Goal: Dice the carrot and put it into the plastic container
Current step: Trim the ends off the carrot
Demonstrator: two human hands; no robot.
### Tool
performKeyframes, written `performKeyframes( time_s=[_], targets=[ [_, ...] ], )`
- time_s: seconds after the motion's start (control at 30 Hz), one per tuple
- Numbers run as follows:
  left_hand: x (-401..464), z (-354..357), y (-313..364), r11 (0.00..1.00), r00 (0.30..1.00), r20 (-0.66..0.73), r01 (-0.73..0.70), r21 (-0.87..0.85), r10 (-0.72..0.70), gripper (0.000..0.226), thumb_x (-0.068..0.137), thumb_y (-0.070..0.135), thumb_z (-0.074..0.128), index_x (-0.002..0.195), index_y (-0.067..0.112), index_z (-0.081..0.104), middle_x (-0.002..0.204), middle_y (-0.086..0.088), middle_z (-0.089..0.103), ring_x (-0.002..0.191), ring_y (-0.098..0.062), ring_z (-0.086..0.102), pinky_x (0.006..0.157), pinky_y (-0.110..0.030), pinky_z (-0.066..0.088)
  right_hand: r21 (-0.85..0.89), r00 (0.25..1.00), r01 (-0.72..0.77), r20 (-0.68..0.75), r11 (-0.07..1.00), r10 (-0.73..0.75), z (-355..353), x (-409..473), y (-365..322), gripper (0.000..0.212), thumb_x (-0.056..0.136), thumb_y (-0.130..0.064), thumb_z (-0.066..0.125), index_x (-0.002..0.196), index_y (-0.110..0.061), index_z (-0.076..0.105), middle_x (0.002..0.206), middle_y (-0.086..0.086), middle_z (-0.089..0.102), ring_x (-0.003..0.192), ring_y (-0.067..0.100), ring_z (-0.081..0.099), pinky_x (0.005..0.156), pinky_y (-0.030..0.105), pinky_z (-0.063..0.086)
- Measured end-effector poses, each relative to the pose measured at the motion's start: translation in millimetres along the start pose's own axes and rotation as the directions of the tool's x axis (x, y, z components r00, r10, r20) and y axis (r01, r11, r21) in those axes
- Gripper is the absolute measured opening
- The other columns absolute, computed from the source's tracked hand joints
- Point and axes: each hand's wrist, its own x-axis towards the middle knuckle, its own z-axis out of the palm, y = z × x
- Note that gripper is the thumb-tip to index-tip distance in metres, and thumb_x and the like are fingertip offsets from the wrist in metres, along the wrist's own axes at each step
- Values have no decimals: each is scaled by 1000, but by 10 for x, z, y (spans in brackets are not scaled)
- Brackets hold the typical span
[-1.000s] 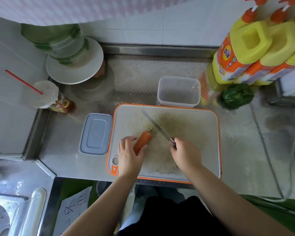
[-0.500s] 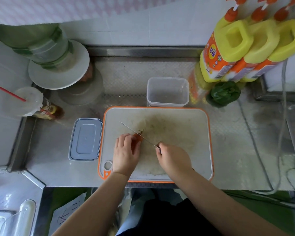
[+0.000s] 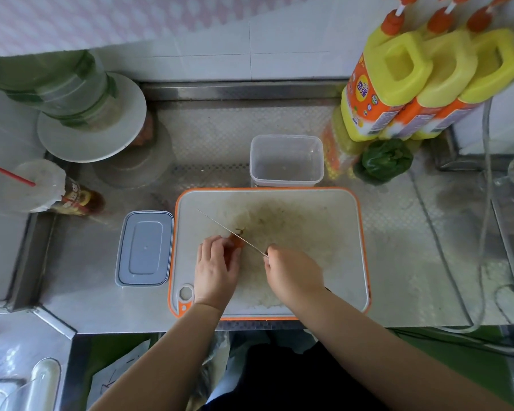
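Steel table (image 3: 398,262) carrying white cutting board with orange rim (image 3: 324,232). Grey rectangular lid (image 3: 145,248) lying at board's 9 o'clock. Clear empty plastic container (image 3: 287,160) standing at board's 12 o'clock. Three yellow-orange detergent bottles (image 3: 398,84) and green pepper (image 3: 383,161) sitting at 2 o'clock; label writing unreadable. Lidded cup with red straw (image 3: 39,185) at 10 o'clock. Orange carrot (image 3: 235,241) lying on board, long axis running 1 to 7 o'clock, stem end toward 1. Left hand (image 3: 215,268) pressing down over carrot, covering most. Right hand (image 3: 291,274) gripping thin steel knife (image 3: 229,231), blade crossing carrot's stem end, tip pointing to 10 o'clock.
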Motion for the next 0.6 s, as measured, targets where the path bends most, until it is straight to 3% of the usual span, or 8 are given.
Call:
performKeyframes(
  time_s=[0.23,0.5,0.6],
  targets=[
    [33,-11,12,997,997,-3,71,-23,-71,14,86,11,70,95,5,60,102,-6,56,94,-20,51,79,-31,48,-37,999,-4,51,999,5,-39,140,-87,17,96,-10,47,82,-17,42,61,-4,42,49,13,36,43,24,22],
    [41,4,-23,998,999,-34,22,-56,-24,26,89,31,53,93,6,58,100,-4,54,91,-16,48,75,-25,43,-51,988,-4,155,999,12,-29,313,-169,17,92,0,47,83,-14,43,62,-2,39,55,18,41,44,25,23],
    [17,11,-30,999,999,-43,5,-48,-7,21,89,30,55,94,10,55,101,-4,53,92,-18,47,76,-26,43,-29,981,-19,192,999,24,8,357,-150,17,90,3,47,89,-13,52,63,-1,38,67,26,48,51,28,33]
  ],
)
